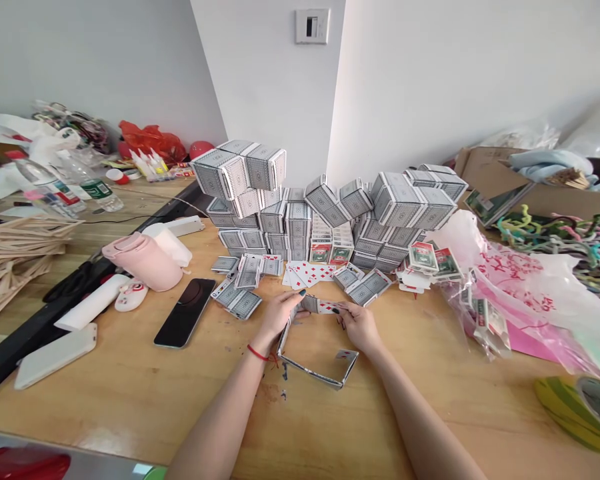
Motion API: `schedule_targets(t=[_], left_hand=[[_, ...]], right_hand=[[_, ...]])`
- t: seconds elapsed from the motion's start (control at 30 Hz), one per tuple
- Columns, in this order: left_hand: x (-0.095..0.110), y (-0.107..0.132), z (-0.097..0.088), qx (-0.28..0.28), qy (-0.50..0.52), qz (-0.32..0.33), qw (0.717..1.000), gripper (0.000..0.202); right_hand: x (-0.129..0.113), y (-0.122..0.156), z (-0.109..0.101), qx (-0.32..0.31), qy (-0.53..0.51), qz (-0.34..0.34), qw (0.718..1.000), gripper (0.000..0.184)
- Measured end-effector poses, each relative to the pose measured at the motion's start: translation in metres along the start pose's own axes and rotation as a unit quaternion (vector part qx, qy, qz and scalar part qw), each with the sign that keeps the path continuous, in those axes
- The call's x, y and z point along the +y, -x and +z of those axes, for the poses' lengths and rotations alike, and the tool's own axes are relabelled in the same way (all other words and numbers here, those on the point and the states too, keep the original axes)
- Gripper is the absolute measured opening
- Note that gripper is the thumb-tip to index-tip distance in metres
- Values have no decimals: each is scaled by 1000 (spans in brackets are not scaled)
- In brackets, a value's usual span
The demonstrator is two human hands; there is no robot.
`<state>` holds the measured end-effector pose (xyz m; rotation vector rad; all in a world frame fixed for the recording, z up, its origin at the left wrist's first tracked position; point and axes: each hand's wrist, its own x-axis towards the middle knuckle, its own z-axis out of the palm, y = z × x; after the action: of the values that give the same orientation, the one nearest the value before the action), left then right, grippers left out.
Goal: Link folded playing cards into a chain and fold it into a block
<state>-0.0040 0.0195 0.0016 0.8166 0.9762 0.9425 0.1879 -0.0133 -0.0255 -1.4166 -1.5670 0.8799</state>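
A frame of joined playing cards [310, 373] stands on edge on the wooden table, bent into a box-like outline. At its far left corner my left hand [281, 315] pinches the cards between thumb and fingers. My right hand [359, 325] grips the far right end, where a red diamond card face shows. Just beyond my hands lie fanned face-up cards [309, 274] and small piles of face-down cards [371, 287]. Behind them rises a structure of card-covered blocks [299, 227], with green and red card boxes [331, 252] in its middle.
Left of my hands lie a black phone [185, 313], a pink cup-like container [143, 260], a white mouse [131, 294] and white blocks. To the right are loose card boxes [423, 257], crumpled plastic bags [520, 267] and a tape roll [583, 407]. A wall stands behind.
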Motion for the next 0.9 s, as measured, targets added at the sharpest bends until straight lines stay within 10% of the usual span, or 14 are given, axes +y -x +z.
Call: schedule_targets(t=[0.9], left_hand=[[0,-2,2,2,12,3,1000,23]], right_hand=[[-2,4,10,-22,-41,4,999,29]])
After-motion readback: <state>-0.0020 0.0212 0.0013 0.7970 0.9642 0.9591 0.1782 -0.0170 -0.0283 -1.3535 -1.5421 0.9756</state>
